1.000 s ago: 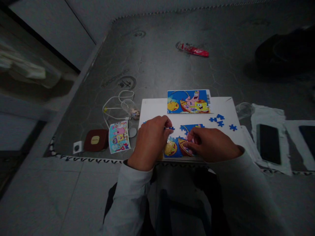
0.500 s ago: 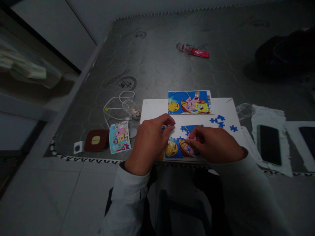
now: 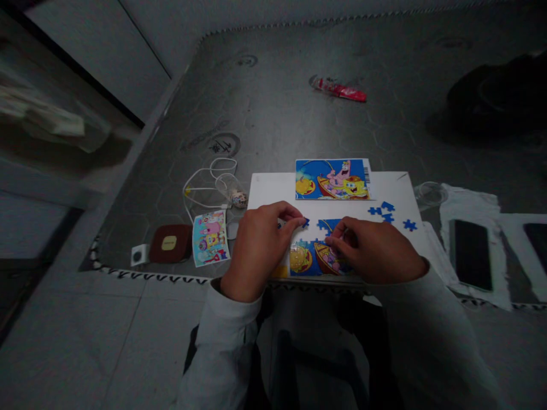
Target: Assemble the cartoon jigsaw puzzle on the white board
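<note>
The left hand [image 3: 260, 250] pinches a small blue puzzle piece [image 3: 305, 222] at the edge of the part-built cartoon puzzle [image 3: 314, 257], on a white board [image 3: 273, 188]. The right hand [image 3: 371, 250] bunches its fingers on the puzzle, apparently steadying it; whether they grip anything is hidden. A picture card [image 3: 332, 179] lies just above, seemingly kept in view for reference, with loose blue pieces [image 3: 387, 212] set aside to the right.

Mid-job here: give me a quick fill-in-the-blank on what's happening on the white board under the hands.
The fingertips of the left hand are at a small puzzle piece coloured ____. The right hand is over the partly built puzzle, whose picture matches the card showing two cartoon characters in a ____. The loose pieces lie nearer the ____ hand.

Answers: blue; boat; right
</note>
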The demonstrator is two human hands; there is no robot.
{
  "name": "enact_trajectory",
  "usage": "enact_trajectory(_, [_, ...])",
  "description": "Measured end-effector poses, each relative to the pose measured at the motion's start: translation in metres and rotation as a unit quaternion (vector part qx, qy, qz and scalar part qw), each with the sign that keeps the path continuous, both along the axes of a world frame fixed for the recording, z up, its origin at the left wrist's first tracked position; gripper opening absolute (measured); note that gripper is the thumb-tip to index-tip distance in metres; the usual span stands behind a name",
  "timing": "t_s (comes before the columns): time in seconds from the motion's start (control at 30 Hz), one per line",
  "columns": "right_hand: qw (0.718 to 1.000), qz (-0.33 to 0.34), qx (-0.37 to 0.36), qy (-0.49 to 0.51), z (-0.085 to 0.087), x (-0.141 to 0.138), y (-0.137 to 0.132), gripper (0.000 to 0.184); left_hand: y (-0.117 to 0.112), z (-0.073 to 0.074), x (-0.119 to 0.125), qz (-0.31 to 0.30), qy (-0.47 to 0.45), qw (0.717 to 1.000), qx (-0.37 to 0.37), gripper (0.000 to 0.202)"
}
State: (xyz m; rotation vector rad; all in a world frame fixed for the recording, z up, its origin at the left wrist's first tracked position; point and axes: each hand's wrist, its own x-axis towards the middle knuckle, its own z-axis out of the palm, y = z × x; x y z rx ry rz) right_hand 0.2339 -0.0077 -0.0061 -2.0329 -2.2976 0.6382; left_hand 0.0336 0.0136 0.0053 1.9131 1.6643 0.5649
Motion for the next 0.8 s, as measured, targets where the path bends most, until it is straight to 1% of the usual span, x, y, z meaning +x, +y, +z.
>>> enact_trajectory(0.17, [1.0, 0.001, -0.009, -0.003, 0.0, -0.001, 0.0, 0.02, 0.002, -0.003, 0.0, -0.005, 0.023, 0.999, -0.031, 0.01])
enact_trajectory(0.27, [1.0, 0.002, -0.013, -0.006, 0.0, -0.002, 0.0, 0.021, 0.002, -0.003, -0.002, -0.006, 0.021, 0.999, -0.031, 0.01])
enact_trajectory(0.37, [1.0, 0.003, -0.012, -0.008, -0.001, -0.002, 0.0, 0.02, 0.002, -0.006, -0.001, -0.01, 0.026, 0.999, -0.032, 0.011])
enact_trajectory(0.5, [1.0, 0.003, -0.006, -0.008, -0.002, -0.002, 0.0, 0.021, 0.0, -0.011, 0.004, 0.009, 0.068, 0.997, -0.034, 0.013])
enact_trajectory(0.57, [1.0, 0.005, -0.003, -0.007, -0.002, -0.002, 0.0, 0.021, 0.0, -0.009, 0.004, 0.027, 0.083, 0.996, -0.023, 0.013])
enact_trajectory(0.63, [1.0, 0.006, 0.001, -0.003, -0.002, -0.002, -0.001, 0.022, -0.001, -0.003, 0.001, 0.044, 0.097, 0.994, -0.005, 0.013])
enact_trajectory(0.73, [1.0, 0.003, 0.002, -0.003, -0.001, -0.001, -0.001, 0.022, -0.002, 0.005, -0.009, 0.078, 0.142, 0.987, 0.016, 0.015])
enact_trajectory(0.8, [1.0, 0.001, 0.0, -0.005, -0.002, -0.001, -0.001, 0.022, -0.003, 0.008, -0.016, 0.092, 0.171, 0.981, 0.013, 0.018])
